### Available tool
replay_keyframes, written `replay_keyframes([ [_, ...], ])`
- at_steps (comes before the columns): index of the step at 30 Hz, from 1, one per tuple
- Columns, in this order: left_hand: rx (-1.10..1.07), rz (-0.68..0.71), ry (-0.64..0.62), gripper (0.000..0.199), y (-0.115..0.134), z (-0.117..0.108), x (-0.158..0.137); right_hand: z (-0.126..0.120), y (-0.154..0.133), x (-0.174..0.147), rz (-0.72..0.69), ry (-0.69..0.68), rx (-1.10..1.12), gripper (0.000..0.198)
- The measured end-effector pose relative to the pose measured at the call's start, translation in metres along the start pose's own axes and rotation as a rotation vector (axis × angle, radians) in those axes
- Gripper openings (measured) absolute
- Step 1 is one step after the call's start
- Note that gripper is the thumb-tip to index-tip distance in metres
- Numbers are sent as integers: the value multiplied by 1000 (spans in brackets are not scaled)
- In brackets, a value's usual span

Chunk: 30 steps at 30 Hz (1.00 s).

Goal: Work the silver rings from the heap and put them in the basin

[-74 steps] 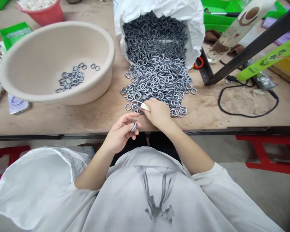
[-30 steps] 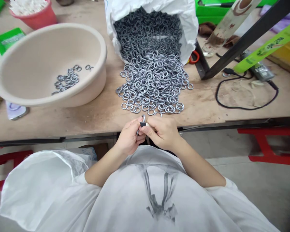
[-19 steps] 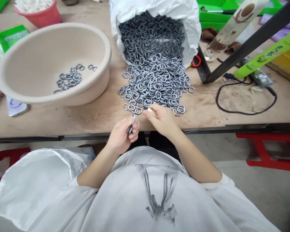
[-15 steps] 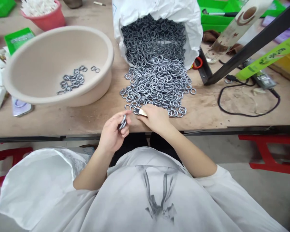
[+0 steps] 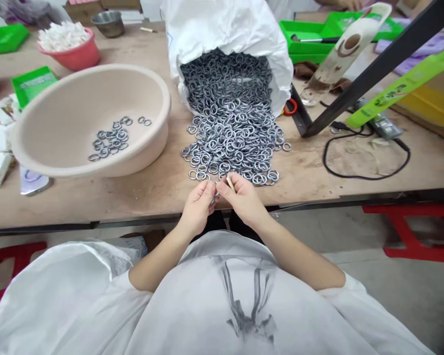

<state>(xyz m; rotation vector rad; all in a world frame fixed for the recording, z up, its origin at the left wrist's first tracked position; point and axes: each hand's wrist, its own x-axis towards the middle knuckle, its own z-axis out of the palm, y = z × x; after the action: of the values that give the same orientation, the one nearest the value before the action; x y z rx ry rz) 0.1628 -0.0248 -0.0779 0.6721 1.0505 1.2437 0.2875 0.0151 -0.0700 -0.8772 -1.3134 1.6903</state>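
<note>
My left hand (image 5: 198,207) is closed on grey metal rings (image 5: 214,198), which are mostly hidden by the fingers. Against it, my right hand (image 5: 246,201) pinches a small cream-coloured stick (image 5: 230,184); its dark end is out of sight now. The two hands meet at the table's front edge, with fingertips touching or nearly so over the rings. Just beyond them spreads a pile of loose metal rings (image 5: 237,140), spilling from a white sack (image 5: 225,24) lying on its side. To the left, a large beige basin (image 5: 70,98) holds a small group of rings.
A black metal post (image 5: 377,74) slants up at the right, beside a looped black cable (image 5: 355,176). Red-handled scissors (image 5: 290,107) lie by the sack. Green trays (image 5: 305,34) stand at the back right; a pink bowl (image 5: 74,58) of white pieces is back left.
My right hand has left the edge of the pile and come to my left hand. The stick has turned more upright. The whole view has tilted up slightly.
</note>
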Motion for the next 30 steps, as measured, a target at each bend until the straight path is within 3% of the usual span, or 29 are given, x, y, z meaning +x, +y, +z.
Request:
replay_keyframes([
  [4,-17,10,-45,46,6,3,-1,-10,-9,-3,-143,81,-227,41],
  [9,-71,-11,-5,48,13,4,-4,-17,-13,-14,-324,-88,-733,43],
  [14,-113,-29,-23,50,12,7,-7,-14,-16,-22,-424,-123,-914,39],
  [21,-90,-68,-88,47,9,4,-15,-21,-16,-20,-380,-175,-918,45],
  [25,16,-54,-247,49,7,0,-23,-34,-6,-7,-214,40,-703,52],
  [27,60,0,-219,49,8,-4,-25,-35,-4,-4,-219,89,-580,50],
  [30,182,165,-58,41,23,-14,-24,-28,-4,-7,-233,34,-494,43],
])
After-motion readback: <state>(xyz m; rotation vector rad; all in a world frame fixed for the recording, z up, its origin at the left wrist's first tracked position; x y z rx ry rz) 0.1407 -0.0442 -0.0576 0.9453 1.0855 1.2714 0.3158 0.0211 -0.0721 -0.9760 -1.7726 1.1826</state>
